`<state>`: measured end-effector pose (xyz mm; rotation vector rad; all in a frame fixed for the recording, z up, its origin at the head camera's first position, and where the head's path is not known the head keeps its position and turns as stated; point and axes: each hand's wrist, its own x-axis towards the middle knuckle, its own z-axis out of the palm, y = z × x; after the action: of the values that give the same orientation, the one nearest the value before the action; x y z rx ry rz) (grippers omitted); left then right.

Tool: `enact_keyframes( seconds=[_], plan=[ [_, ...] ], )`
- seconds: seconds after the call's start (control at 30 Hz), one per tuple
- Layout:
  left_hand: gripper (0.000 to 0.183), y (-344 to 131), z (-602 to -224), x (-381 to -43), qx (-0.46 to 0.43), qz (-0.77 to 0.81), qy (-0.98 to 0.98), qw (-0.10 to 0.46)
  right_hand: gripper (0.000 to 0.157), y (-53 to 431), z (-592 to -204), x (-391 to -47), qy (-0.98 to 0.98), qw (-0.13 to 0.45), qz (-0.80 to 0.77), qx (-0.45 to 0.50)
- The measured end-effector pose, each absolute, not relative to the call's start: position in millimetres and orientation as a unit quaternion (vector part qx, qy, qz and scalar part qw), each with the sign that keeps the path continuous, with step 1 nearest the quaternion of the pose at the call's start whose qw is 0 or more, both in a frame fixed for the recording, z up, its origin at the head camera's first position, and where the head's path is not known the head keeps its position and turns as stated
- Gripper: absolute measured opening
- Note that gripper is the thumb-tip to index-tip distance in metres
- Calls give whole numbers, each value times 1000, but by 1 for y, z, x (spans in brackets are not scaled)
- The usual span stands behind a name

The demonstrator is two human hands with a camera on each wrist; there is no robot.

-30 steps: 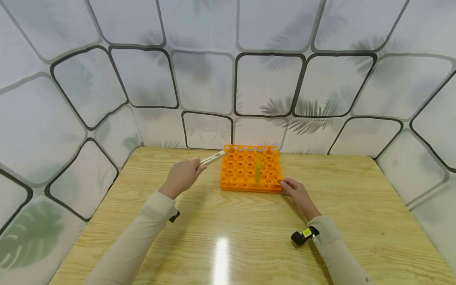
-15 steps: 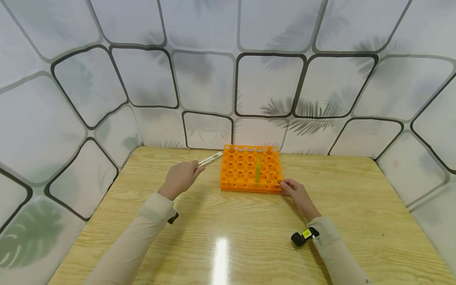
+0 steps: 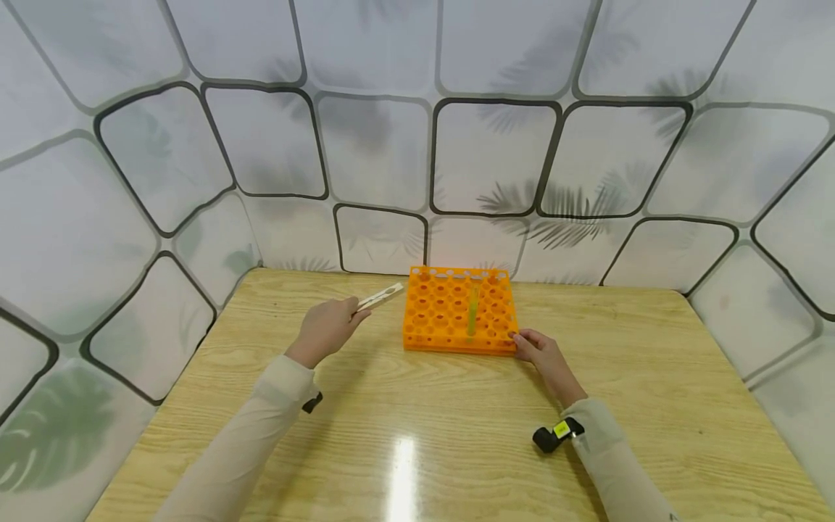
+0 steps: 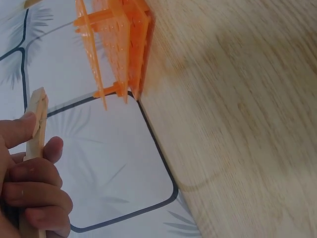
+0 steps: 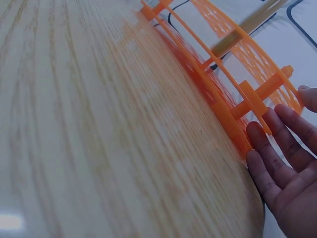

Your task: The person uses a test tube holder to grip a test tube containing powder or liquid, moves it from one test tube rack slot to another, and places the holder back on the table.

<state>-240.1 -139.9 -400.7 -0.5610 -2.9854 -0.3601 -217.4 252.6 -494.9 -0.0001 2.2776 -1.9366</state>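
An orange test tube rack [image 3: 430,339] with rows of round holes stands on the table. In one of its holes is a test tube [image 3: 472,312] with yellow contents, which the right wrist view shows slanting through the rack's plates. My left hand [image 3: 324,328] grips a wooden test tube holder [image 3: 383,295], its far end pointing at the rack's left side with a gap between them. Nothing shows in the holder's tip. My right hand [image 3: 546,360] holds the rack's near right corner, with the thumb [image 5: 308,97] at the upper plate and the fingertips [image 5: 255,130] along the side.
The light wooden table [image 3: 417,406] carries a bright glare streak near its front. Behind and beside it hangs a pale cloth backdrop [image 3: 378,159] with dark outlines and leaf prints, close to the rack's back edge. A black camera [image 3: 551,437] sits on the right wrist.
My left hand has drawn back to the left and slightly nearer, taking the test tube holder away from the rack's left edge. The right hand and rack have stayed in place.
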Motion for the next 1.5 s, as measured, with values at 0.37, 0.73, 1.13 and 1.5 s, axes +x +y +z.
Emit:
enact_keyframes(
  seconds=[0.37,0.73,1.13,1.5],
  plan=[
    [31,-148,-401,-240,-185,-107,-976,45,48,253,-494,-218,759,78,-646,-2],
    [32,-156,-404,-244,-183,-113,-976,42,47,252,-492,-220,764,80,-640,5],
    [26,-163,-411,-244,-186,-106,-975,59,49,253,-495,-219,760,80,-645,3],
    [18,-168,-414,-249,-193,-119,-972,59,48,254,-499,-220,760,75,-645,2]
  ],
)
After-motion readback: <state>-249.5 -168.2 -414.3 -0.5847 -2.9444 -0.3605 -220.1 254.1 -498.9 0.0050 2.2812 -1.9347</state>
